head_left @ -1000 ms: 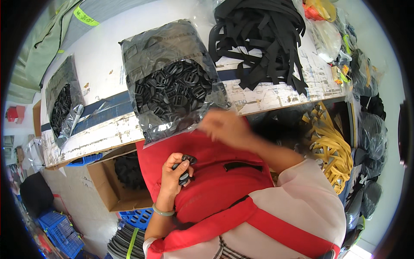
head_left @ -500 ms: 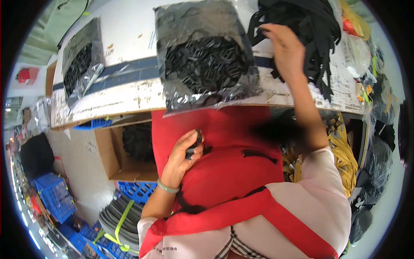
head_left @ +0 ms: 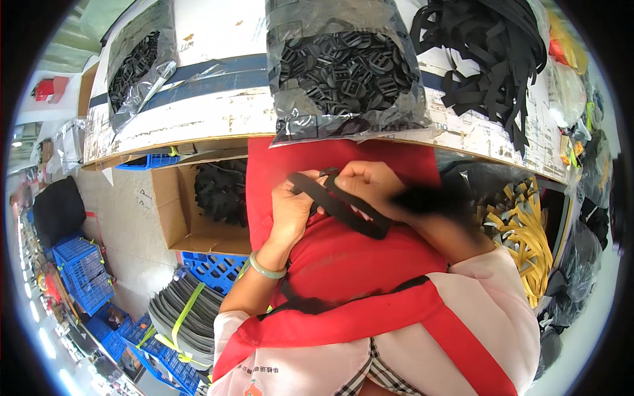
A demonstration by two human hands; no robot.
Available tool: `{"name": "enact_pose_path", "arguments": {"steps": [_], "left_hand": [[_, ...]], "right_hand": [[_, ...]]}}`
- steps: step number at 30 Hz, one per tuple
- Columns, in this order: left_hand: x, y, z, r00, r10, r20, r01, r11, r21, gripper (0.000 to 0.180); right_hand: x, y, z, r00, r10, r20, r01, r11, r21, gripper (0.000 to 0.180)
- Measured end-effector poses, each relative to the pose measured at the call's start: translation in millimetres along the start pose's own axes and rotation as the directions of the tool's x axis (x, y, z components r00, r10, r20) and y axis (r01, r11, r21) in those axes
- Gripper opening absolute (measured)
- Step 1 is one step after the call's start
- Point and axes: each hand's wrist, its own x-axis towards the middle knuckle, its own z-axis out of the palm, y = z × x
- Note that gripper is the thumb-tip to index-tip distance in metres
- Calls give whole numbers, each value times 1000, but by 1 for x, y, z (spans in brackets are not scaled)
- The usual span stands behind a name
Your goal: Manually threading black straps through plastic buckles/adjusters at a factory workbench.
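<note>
Strap of black flat webbing (head_left: 332,204) loops btwn hands; long axis slants from L hand (head_left: 290,210), gripping it, to just body-side of R hand (head_left: 371,185); R fingertips pinch it by small black plastic buckle (head_left: 328,172), btwn hands, nearer R; L palm's contents hidden.

The left hand (head_left: 290,210) and right hand (head_left: 375,186) are close together, roughly facing each other, both with bent fingers (head_left: 350,178) drawn into a pinch. The left forearm (head_left: 246,293) slants up and inward from below; the right forearm (head_left: 457,240) angles in from the right.
</note>
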Motion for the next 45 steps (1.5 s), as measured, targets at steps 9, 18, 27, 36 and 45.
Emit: {"name": "enact_pose_path", "arguments": {"steps": [9,18,27,36,45], "left_hand": [[-5,19,0,970,230,-72,-218,965,149,13],[-11,23,-2,947,321,-27,-309,928,209,14],[-14,27,1,771,623,133,-554,553,623,31],[-16,17,-10,720,668,187,-584,438,683,49],[-22,31,-24,950,304,-67,-291,944,156,28]], "right_hand": [[15,-8,11,999,-39,10,38,997,65,20],[15,-1,19,1000,26,0,-24,940,340,20],[22,16,36,965,-217,-150,261,867,425,28],[31,17,32,972,-222,-71,233,924,302,37],[42,17,30,982,-164,92,108,891,441,20]]}}
